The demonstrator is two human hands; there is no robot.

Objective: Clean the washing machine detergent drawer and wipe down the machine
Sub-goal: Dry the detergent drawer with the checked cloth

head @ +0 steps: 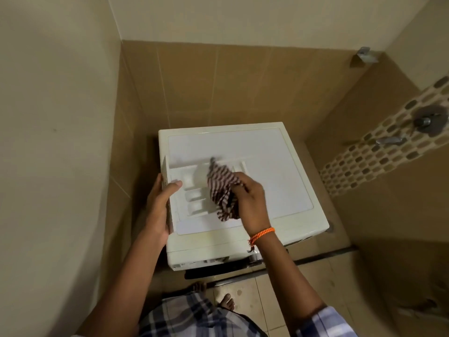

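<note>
The white washing machine (279,171) stands in a tiled corner, seen from above. A white detergent drawer (192,188) with several compartments lies on the machine's top at its left side. My left hand (159,203) grips the drawer's left end, thumb over its rim. My right hand (250,198) holds a brown-and-white striped cloth (221,188) bunched against the drawer's right part. The cloth's upper tip is blurred. An orange thread band sits on my right wrist.
Tan tiled walls close in behind and to the left of the machine. A tap and valve (424,121) stick out from the mosaic strip on the right wall. My bare feet (227,301) stand on the tiled floor in front of the machine.
</note>
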